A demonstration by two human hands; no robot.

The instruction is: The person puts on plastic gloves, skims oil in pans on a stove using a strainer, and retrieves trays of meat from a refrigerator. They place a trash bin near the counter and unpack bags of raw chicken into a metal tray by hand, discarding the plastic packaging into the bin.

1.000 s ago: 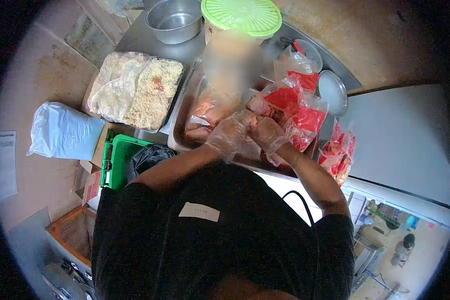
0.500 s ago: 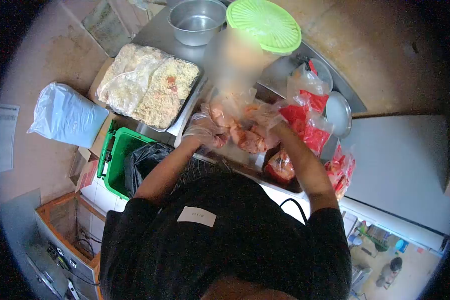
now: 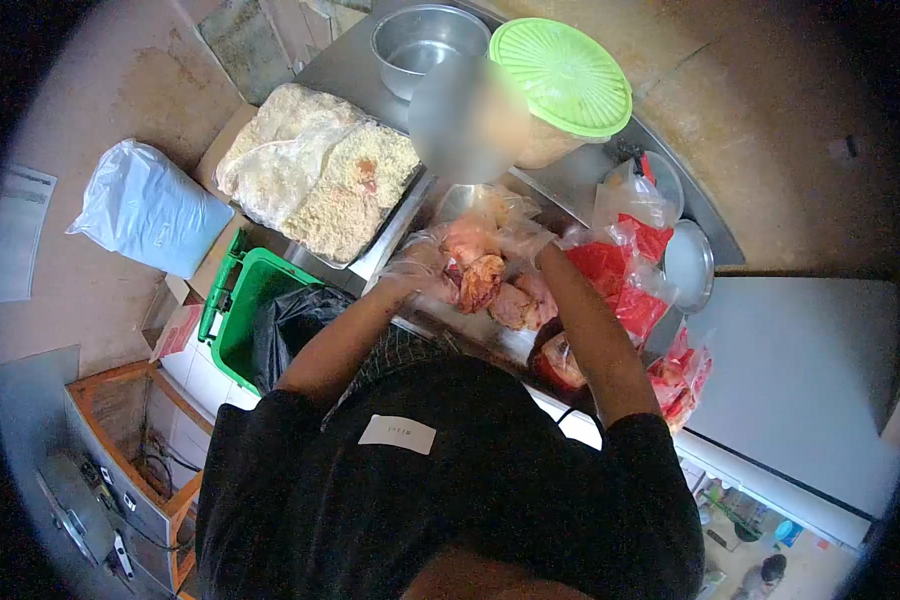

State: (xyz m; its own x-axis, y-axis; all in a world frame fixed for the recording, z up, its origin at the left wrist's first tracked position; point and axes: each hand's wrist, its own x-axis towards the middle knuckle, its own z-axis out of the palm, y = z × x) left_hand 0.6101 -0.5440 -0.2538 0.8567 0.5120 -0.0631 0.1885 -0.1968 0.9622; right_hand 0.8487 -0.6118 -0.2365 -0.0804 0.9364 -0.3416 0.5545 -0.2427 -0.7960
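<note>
Both my hands wear loose clear plastic gloves over a metal tray (image 3: 440,326) of raw meat that looks like chicken. My left hand (image 3: 423,264) is closed at the side of a reddish, seasoned piece of raw chicken (image 3: 482,284). My right hand (image 3: 523,241) rests at the far right side of the pile, its fingers blurred by the glove and partly hidden. Between the hands lies a paler piece of chicken (image 3: 468,240). Other pieces (image 3: 518,305) sit on the tray below my right hand. A plastic bag of meat (image 3: 558,360) lies by my right forearm.
Left of the tray stands a tray of crumbly breading (image 3: 330,190), partly under plastic. A green bin (image 3: 238,335) with a black liner is below it. Behind are a metal pot (image 3: 425,45) and a green-lidded tub (image 3: 562,75). Red-and-clear bags (image 3: 630,270) line the right side.
The view has shifted, so the counter items appear farther right. The reddish chicken piece now shows upright beside my left hand, and the pieces between my hands have been rearranged.
</note>
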